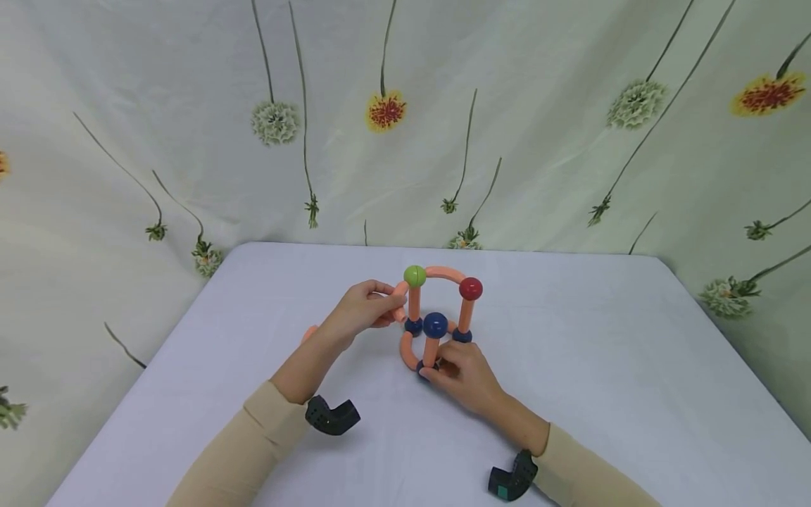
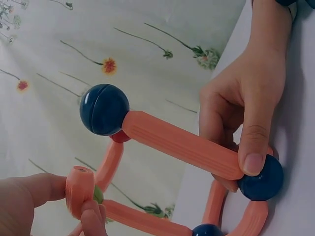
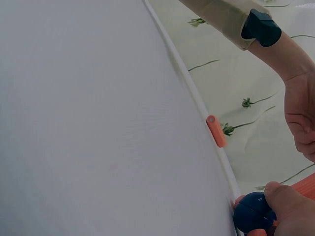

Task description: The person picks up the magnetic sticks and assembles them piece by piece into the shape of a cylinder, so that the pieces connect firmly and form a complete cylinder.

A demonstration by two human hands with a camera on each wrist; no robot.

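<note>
A frame of orange magnetic sticks and coloured balls stands on the table. On its uprights sit a green ball (image 1: 415, 275), a red ball (image 1: 471, 289) and a large blue ball (image 1: 435, 325). My left hand (image 1: 364, 308) pinches a short curved stick (image 2: 78, 196) between thumb and fingers, right at the green ball. With thumb and fingers, my right hand (image 1: 469, 375) grips the foot of the front upright stick (image 2: 182, 145), where it meets a lower blue ball (image 2: 261, 178). A curved stick (image 1: 408, 352) links lower balls at the base.
Another orange stick (image 3: 216, 132) lies loose on the white table (image 1: 602, 366), partly behind my left forearm in the head view. A flower-print cloth (image 1: 545, 127) hangs behind the table. Black devices (image 1: 332, 416) are worn at both wrists.
</note>
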